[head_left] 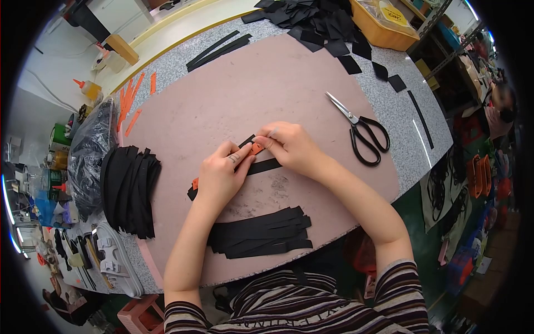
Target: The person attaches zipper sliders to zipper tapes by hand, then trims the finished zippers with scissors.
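Note:
My left hand (222,170) is closed on an orange strip (256,148) at the middle of the pinkish mat (222,94). My right hand (286,146) pinches the strip's upper right end, close to the left fingertips. A black strip (264,166) lies on the mat beneath and beside my hands, running diagonally. Its lower left end comes out past my left hand, next to a bit of orange. Nearer my body is a fanned stack of black strips (261,232). Black-handled scissors (364,131) rest partly open to the right of my right hand.
A tall bundle of black strips (129,192) stands at the left beside a plastic bag (92,156). Orange strips (129,100) lie at the upper left. Black pieces (328,25) and a yellow bin (384,25) are at the back. A sandal (115,261) sits lower left.

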